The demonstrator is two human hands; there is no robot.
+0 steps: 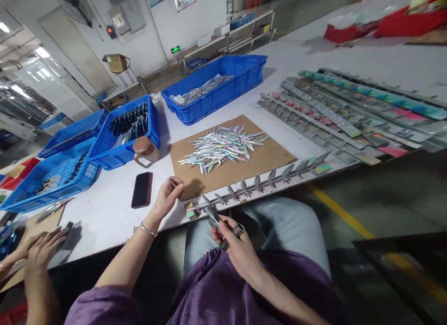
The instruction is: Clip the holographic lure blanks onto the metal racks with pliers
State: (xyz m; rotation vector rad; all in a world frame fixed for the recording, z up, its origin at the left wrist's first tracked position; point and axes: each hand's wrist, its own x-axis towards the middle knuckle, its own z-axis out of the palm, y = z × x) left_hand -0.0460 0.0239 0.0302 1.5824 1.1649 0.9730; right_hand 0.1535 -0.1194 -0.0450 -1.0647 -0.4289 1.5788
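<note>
My right hand (232, 234) is closed round a grey metal hand tool (213, 216), whose exact kind I cannot tell. The tool's tip reaches the near-left end of a long narrow rack strip (226, 204). Several grey blade-shaped pieces (257, 180) stand up in a row along this strip. Above the cardboard's near-left corner, my left hand (169, 194) is closed in a pinch; whatever is between its fingertips is too small to make out. A pile of shiny silver fish-shaped pieces (223, 148) lies on the brown cardboard sheet (275, 150) beyond both hands.
A phone (141, 190) and a brown mug (145, 150) are left of the cardboard. Blue crates (223, 97) with parts stand behind. Stacked metal strips (321, 111) cover the right side. At far left, a co-worker's hands (45, 246) rest near the table edge.
</note>
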